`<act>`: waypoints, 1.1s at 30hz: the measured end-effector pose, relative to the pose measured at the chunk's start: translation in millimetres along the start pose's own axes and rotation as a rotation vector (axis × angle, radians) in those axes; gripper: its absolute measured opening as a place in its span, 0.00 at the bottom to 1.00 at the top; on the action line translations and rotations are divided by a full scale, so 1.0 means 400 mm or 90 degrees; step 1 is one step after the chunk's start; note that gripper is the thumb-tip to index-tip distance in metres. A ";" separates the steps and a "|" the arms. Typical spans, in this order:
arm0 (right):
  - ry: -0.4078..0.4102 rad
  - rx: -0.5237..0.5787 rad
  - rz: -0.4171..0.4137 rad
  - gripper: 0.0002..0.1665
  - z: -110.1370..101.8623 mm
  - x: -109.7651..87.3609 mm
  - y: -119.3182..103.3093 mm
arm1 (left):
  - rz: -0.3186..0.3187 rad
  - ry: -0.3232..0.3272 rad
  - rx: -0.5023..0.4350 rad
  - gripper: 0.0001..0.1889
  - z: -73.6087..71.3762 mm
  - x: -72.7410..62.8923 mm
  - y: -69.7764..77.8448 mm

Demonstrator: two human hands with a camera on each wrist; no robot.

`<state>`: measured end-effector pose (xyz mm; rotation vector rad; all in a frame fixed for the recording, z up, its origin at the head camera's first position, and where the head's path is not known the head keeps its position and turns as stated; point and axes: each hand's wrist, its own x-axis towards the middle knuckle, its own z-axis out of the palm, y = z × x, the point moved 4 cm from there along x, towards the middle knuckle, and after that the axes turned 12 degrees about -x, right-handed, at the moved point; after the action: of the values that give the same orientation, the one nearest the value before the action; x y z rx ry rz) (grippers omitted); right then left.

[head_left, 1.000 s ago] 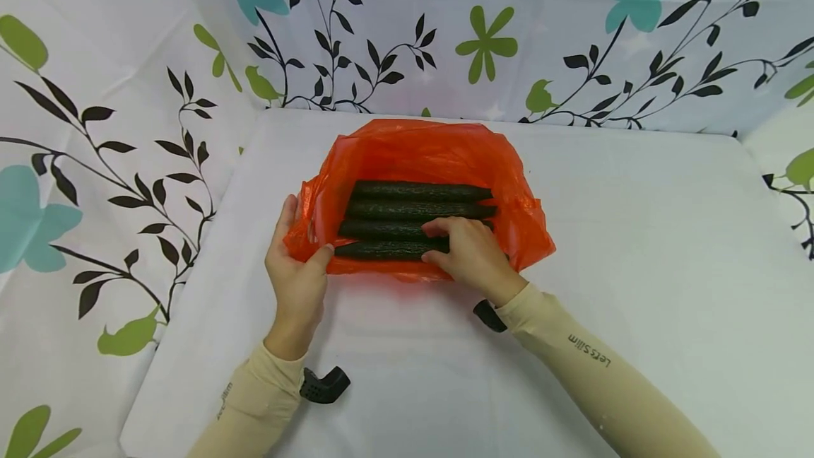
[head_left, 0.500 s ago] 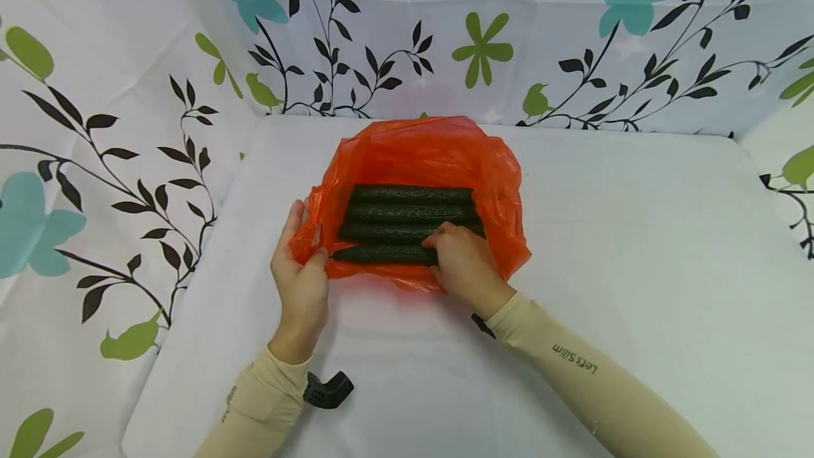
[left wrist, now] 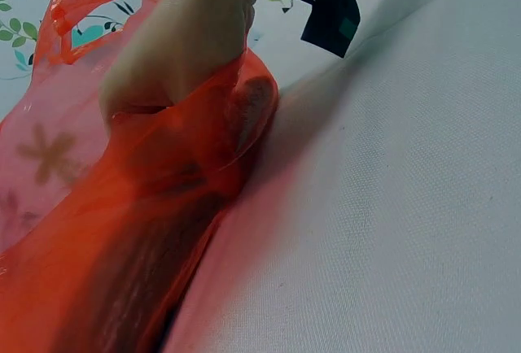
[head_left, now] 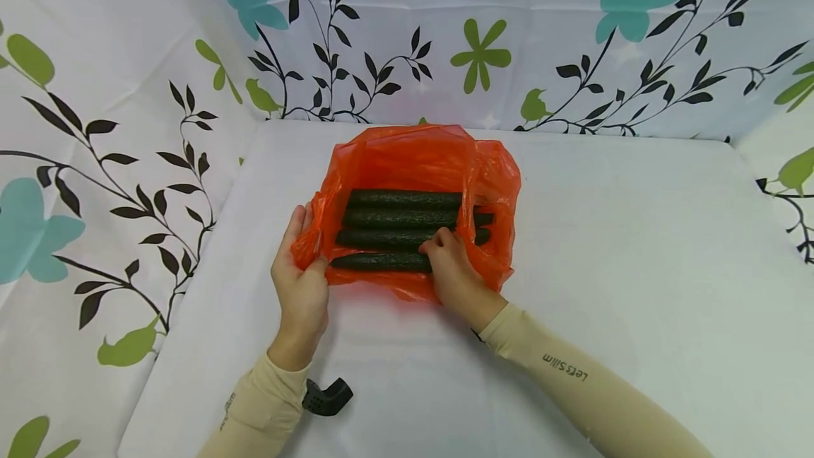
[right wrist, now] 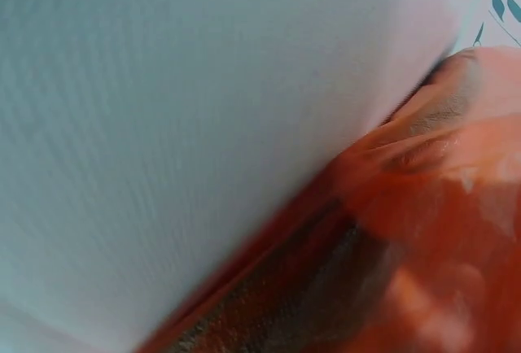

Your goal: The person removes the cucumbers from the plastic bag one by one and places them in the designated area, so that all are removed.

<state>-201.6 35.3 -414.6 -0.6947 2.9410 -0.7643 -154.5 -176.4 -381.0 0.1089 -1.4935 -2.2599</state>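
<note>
An orange-red plastic bag [head_left: 407, 150] lies with its mouth open toward me, and several dark green cucumbers [head_left: 400, 218] lie side by side in it. My left hand [head_left: 300, 295] holds the bag's left edge, thumb on the inner side and fingers behind the plastic. Reaching into the bag, my right hand [head_left: 459, 276] grips the right part of the nearest cucumber [head_left: 381, 262], whose right end is hidden by the hand. In the left wrist view the right hand [left wrist: 187, 44] goes into the bag [left wrist: 155, 174]. The right wrist view shows a cucumber [right wrist: 293, 288] through the plastic.
The bag rests on a white-covered table [head_left: 636, 246]. A patterned cloth [head_left: 394, 27] with leaves and flowers hangs behind and to the left. A black wrist device [head_left: 327, 397] sits by the left sleeve.
The right hand has moved slightly left and closed on the nearest cucumber. The bag's right side has drawn inward, and a fold of plastic now crosses the farther cucumbers. The left hand keeps its hold.
</note>
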 end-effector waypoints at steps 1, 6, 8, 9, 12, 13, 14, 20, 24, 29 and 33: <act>0.001 -0.003 -0.001 0.17 0.000 -0.001 0.000 | 0.001 -0.001 -0.001 0.40 0.000 -0.001 0.000; 0.029 -0.083 -0.070 0.23 -0.015 -0.011 -0.004 | 0.010 -0.005 -0.009 0.40 0.001 -0.003 0.001; 0.035 -0.080 -0.080 0.22 -0.024 -0.015 -0.002 | 0.014 -0.005 -0.013 0.39 0.002 -0.004 0.002; 0.038 -0.083 -0.080 0.21 -0.030 -0.018 -0.002 | 0.017 -0.004 -0.014 0.39 0.002 -0.005 0.003; 0.048 -0.104 -0.075 0.21 -0.050 -0.025 -0.001 | 0.029 -0.001 -0.020 0.38 0.004 -0.004 0.008; 0.053 -0.110 -0.071 0.20 -0.058 -0.027 -0.002 | 0.033 0.001 -0.024 0.38 0.005 -0.004 0.009; 0.054 -0.113 -0.065 0.21 -0.066 -0.030 -0.002 | 0.038 0.004 -0.027 0.38 0.005 -0.003 0.011; 0.054 -0.069 -0.043 0.22 -0.106 -0.037 -0.002 | 0.058 0.019 -0.054 0.39 0.005 -0.002 0.019; 0.061 0.018 -0.032 0.22 -0.126 -0.042 0.001 | 0.053 0.025 -0.081 0.37 0.002 -0.003 0.022; 0.043 0.123 -0.011 0.23 -0.143 -0.046 0.004 | 0.049 0.031 -0.112 0.34 0.002 -0.005 0.024; 0.026 0.177 0.003 0.23 -0.157 -0.049 0.005 | 0.046 0.032 -0.123 0.33 0.001 -0.008 0.025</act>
<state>-193.0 73.9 -362.0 -0.6552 2.7874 -1.1688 -148.8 -178.3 -372.4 0.0536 -1.2277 -2.3116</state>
